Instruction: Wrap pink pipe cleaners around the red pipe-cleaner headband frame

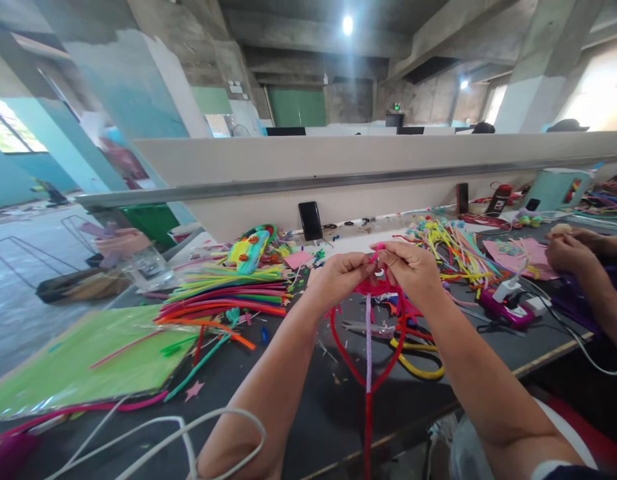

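My left hand [349, 273] and my right hand [405, 267] are raised close together over the dark table [318, 400]. Both pinch a pink pipe cleaner [377, 251] at the top of a pipe-cleaner piece. From that piece hangs a red loop [341, 351], with a pale lilac strip [369, 340] down its middle that continues as a red stem [368, 427]. Scissors with yellow handles [423, 370] lie behind the loop, partly covered by it.
Bundled coloured pipe cleaners [228, 300] and a green sheet in plastic [98, 360] lie left. A black phone [309, 221] leans on the partition. At right are more pipe cleaners [458, 247], a purple power strip [505, 310], a white cable and another person's hands [573, 250].
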Action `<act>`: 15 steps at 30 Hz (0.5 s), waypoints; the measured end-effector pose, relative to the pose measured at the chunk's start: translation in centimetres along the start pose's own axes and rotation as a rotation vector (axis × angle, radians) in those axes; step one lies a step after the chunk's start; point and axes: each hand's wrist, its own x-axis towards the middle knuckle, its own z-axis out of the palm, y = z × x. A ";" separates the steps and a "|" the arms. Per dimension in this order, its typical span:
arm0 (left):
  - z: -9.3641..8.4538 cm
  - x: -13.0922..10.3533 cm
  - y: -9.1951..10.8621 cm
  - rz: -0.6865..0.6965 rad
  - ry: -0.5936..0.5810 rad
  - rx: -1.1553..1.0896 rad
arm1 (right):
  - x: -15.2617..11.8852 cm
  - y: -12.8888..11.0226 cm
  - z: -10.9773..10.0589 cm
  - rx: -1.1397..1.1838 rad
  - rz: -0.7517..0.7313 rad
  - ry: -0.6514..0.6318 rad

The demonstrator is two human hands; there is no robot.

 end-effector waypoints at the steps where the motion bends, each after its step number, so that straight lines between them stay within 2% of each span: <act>1: 0.0 0.0 -0.1 -0.003 0.001 -0.006 | 0.0 0.0 0.0 -0.006 -0.004 -0.004; 6: 0.1 0.1 -0.2 -0.037 -0.019 -0.032 | 0.0 -0.3 -0.2 -0.067 -0.039 -0.015; 9: -0.6 0.2 -0.8 -0.037 -0.053 -0.064 | 0.0 -0.3 -0.6 -0.083 -0.052 -0.008; 15: -1.9 0.4 -3.1 -0.188 -0.328 -0.155 | 0.2 0.0 -1.3 -0.069 -0.024 0.044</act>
